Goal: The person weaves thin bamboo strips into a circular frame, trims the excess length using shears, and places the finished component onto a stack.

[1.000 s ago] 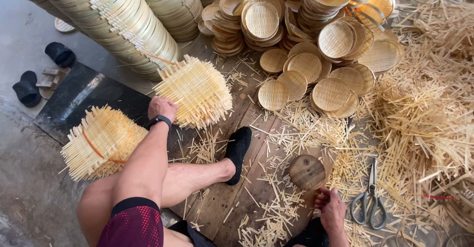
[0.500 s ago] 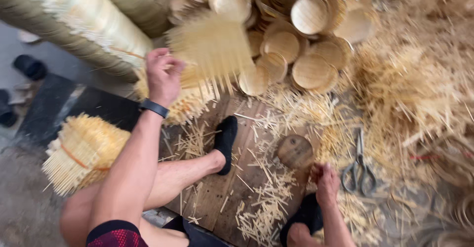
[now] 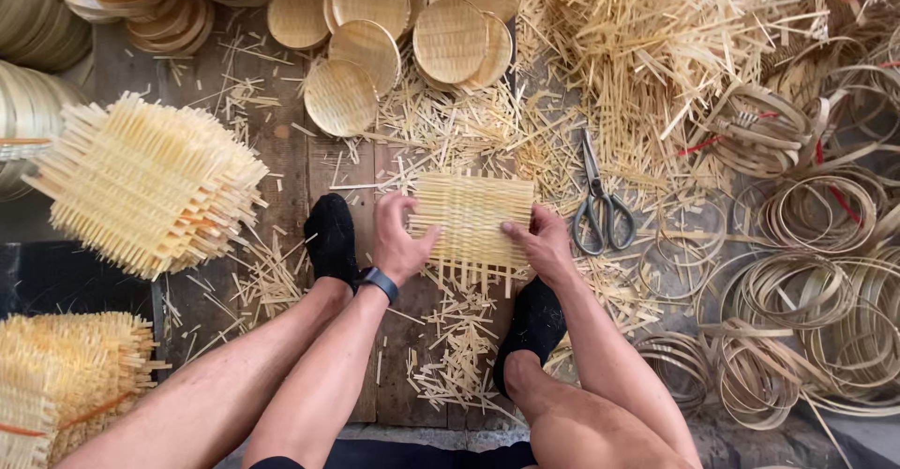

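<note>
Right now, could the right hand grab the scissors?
Probably yes. The right hand rests on the woven bamboo mat, and the scissors lie just beside it on the floor with nothing between them but loose bamboo strips.

So the woven mat (image 3: 472,221) sits on the floorboards (image 3: 281,164) between both feet, scissors (image 3: 600,208) just right of it, round trays (image 3: 375,29) behind, mat stack (image 3: 150,183) off left, hoops (image 3: 806,272) far right.

Pale yellow woven mat (image 3: 472,218), black socks (image 3: 331,235), grey scissors (image 3: 600,208).
</note>
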